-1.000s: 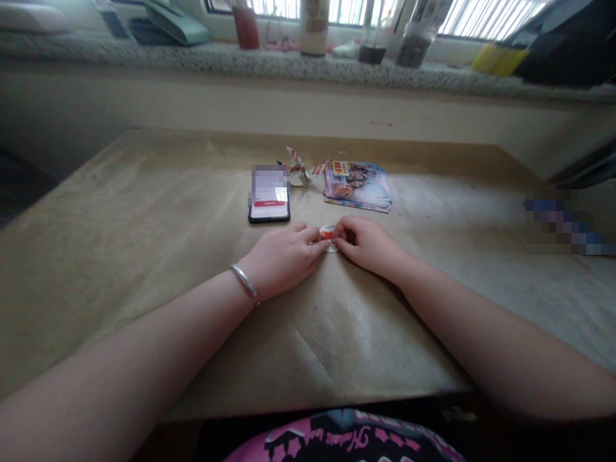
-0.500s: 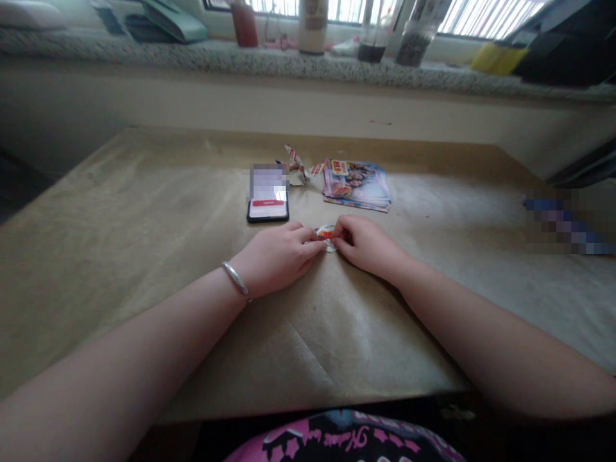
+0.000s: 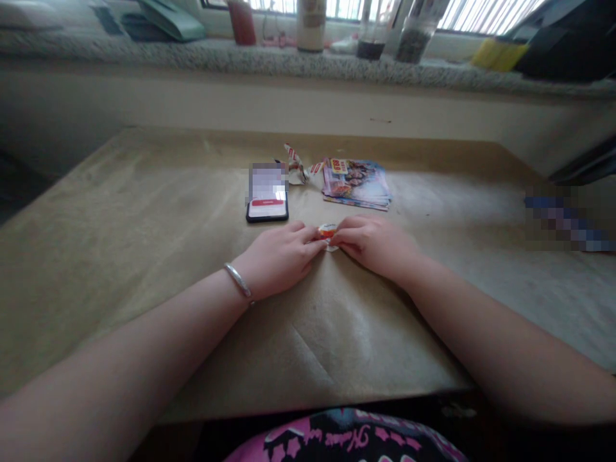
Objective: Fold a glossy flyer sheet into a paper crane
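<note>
A small piece of printed paper (image 3: pixel 328 228), white with orange and red, lies on the table between my hands. My left hand (image 3: pixel 286 253), with a silver bangle at the wrist, presses and pinches its left side with closed fingers. From the right, the thumb and fingers of my right hand (image 3: pixel 373 240) are pinched together on the other side. Fingertips hide much of the paper, so its folds are hard to make out. Beyond my hands lie a stack of colourful flyers (image 3: pixel 359 185) and a folded white-and-red paper strip shape (image 3: pixel 299 172).
A phone (image 3: pixel 267 192) with a lit screen lies beyond my left hand. The brown-covered table (image 3: pixel 158 256) reaches back to the wall. Bottles, one a pale bottle (image 3: pixel 310 25), stand on the stone windowsill (image 3: pixel 231 56). A blurred blue item (image 3: pixel 568 221) lies at the far right.
My right hand has flattened and turned slightly over the paper, its fingers lower and closer together. My left hand has hardly moved.
</note>
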Action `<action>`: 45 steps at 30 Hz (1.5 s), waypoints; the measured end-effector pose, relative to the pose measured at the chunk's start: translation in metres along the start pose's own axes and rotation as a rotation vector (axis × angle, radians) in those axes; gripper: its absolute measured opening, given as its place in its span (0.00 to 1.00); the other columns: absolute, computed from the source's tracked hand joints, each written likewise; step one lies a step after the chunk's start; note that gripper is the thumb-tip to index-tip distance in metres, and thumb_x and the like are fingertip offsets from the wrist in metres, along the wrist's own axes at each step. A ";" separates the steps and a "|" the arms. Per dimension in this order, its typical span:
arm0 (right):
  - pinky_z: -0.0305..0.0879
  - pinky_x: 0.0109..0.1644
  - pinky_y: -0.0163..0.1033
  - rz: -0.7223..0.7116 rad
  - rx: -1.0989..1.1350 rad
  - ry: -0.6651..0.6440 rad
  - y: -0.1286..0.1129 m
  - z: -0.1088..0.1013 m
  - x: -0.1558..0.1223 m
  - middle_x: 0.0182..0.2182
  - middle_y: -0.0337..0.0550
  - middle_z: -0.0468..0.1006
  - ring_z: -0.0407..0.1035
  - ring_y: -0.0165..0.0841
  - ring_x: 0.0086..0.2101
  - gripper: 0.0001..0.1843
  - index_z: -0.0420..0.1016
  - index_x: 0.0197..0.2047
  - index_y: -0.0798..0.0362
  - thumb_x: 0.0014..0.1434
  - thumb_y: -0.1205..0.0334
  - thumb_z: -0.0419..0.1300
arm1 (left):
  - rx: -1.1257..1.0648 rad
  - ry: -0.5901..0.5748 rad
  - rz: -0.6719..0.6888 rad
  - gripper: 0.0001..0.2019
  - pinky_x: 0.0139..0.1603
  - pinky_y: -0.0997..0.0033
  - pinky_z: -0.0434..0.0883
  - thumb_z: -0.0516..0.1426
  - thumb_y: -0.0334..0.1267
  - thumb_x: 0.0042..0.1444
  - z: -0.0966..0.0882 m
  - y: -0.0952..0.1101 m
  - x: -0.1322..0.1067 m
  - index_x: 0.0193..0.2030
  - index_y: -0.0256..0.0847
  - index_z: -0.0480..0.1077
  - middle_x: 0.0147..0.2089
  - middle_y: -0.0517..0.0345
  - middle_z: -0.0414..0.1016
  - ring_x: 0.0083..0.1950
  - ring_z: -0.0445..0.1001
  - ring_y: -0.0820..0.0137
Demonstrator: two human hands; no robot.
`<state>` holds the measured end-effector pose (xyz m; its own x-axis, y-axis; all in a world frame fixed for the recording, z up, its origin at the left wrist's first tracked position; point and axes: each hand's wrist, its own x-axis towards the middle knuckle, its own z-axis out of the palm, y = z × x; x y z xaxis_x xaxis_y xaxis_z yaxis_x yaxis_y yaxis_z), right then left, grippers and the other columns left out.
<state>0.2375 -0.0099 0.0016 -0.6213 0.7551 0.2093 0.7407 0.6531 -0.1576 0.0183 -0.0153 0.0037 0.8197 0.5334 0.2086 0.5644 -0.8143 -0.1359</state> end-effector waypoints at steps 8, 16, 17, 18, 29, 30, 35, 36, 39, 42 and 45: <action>0.56 0.36 0.38 0.019 -0.123 -0.043 -0.006 -0.006 0.001 0.39 0.45 0.79 0.70 0.35 0.37 0.12 0.82 0.40 0.49 0.63 0.65 0.55 | -0.032 -0.003 -0.005 0.18 0.50 0.63 0.73 0.52 0.31 0.60 0.002 0.000 0.000 0.56 0.38 0.72 0.50 0.49 0.75 0.48 0.70 0.62; 0.52 0.32 0.38 0.051 -0.137 -0.033 -0.006 -0.004 0.002 0.38 0.45 0.78 0.69 0.36 0.36 0.12 0.81 0.42 0.48 0.62 0.65 0.55 | -0.045 -0.008 -0.005 0.17 0.50 0.63 0.73 0.53 0.29 0.59 -0.001 -0.002 0.001 0.53 0.36 0.73 0.48 0.50 0.76 0.47 0.71 0.63; 0.52 0.32 0.38 0.054 -0.130 -0.038 -0.005 -0.004 0.001 0.38 0.44 0.79 0.70 0.36 0.36 0.12 0.81 0.42 0.47 0.62 0.65 0.55 | -0.050 -0.009 -0.005 0.17 0.50 0.64 0.73 0.53 0.29 0.58 -0.002 -0.002 0.001 0.53 0.36 0.74 0.48 0.50 0.76 0.47 0.72 0.63; 0.52 0.32 0.38 0.055 -0.122 -0.044 -0.004 -0.005 0.001 0.38 0.43 0.79 0.70 0.35 0.36 0.12 0.81 0.41 0.47 0.62 0.65 0.55 | -0.055 -0.010 -0.011 0.16 0.50 0.64 0.73 0.53 0.29 0.58 -0.003 -0.002 0.001 0.52 0.36 0.74 0.47 0.50 0.76 0.47 0.72 0.63; 0.56 0.35 0.37 0.091 -0.106 -0.073 -0.004 -0.012 0.001 0.38 0.41 0.80 0.72 0.34 0.38 0.13 0.83 0.40 0.46 0.60 0.65 0.56 | -0.087 -0.038 -0.055 0.14 0.48 0.63 0.73 0.53 0.30 0.59 -0.005 -0.001 0.002 0.47 0.36 0.77 0.45 0.49 0.76 0.45 0.72 0.63; 0.56 0.34 0.36 0.087 -0.114 -0.075 -0.003 -0.013 0.000 0.39 0.40 0.80 0.72 0.34 0.37 0.14 0.83 0.40 0.45 0.60 0.65 0.56 | -0.088 -0.041 -0.053 0.14 0.49 0.63 0.73 0.53 0.30 0.59 -0.005 -0.001 0.002 0.48 0.37 0.77 0.45 0.49 0.76 0.45 0.72 0.63; 0.56 0.34 0.36 0.103 -0.138 -0.082 0.002 -0.017 -0.004 0.39 0.37 0.81 0.73 0.32 0.37 0.14 0.84 0.38 0.42 0.60 0.65 0.56 | -0.111 -0.057 -0.044 0.15 0.49 0.63 0.73 0.52 0.29 0.59 -0.008 -0.003 0.002 0.48 0.37 0.77 0.44 0.49 0.76 0.45 0.73 0.63; 0.57 0.34 0.36 0.109 -0.138 -0.081 0.003 -0.017 -0.005 0.39 0.37 0.81 0.73 0.32 0.37 0.14 0.84 0.38 0.41 0.59 0.65 0.56 | -0.118 -0.056 -0.046 0.15 0.49 0.63 0.73 0.52 0.30 0.60 -0.008 -0.004 0.002 0.48 0.37 0.77 0.44 0.49 0.76 0.45 0.73 0.63; 0.57 0.34 0.36 0.132 -0.136 -0.081 0.005 -0.018 -0.006 0.39 0.36 0.81 0.73 0.33 0.37 0.14 0.84 0.37 0.41 0.59 0.65 0.57 | -0.140 -0.054 -0.060 0.14 0.48 0.64 0.74 0.52 0.30 0.60 -0.008 -0.005 0.003 0.45 0.36 0.78 0.43 0.50 0.77 0.43 0.74 0.64; 0.58 0.34 0.36 0.133 -0.134 -0.090 0.008 -0.017 -0.007 0.39 0.37 0.81 0.73 0.34 0.36 0.13 0.84 0.37 0.42 0.58 0.64 0.57 | -0.139 -0.068 -0.059 0.14 0.49 0.64 0.73 0.51 0.30 0.60 -0.008 -0.006 0.003 0.43 0.35 0.78 0.43 0.50 0.77 0.43 0.74 0.64; 0.58 0.34 0.37 0.099 -0.142 -0.109 0.007 -0.018 -0.006 0.39 0.38 0.81 0.73 0.34 0.37 0.14 0.83 0.37 0.44 0.58 0.66 0.56 | -0.092 -0.085 -0.043 0.13 0.48 0.63 0.73 0.51 0.30 0.60 -0.008 -0.004 0.003 0.41 0.35 0.78 0.44 0.49 0.76 0.44 0.73 0.62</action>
<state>0.2510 -0.0114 0.0166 -0.5617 0.8221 0.0928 0.8235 0.5664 -0.0329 0.0176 -0.0119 0.0122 0.8024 0.5828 0.1290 0.5913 -0.8055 -0.0388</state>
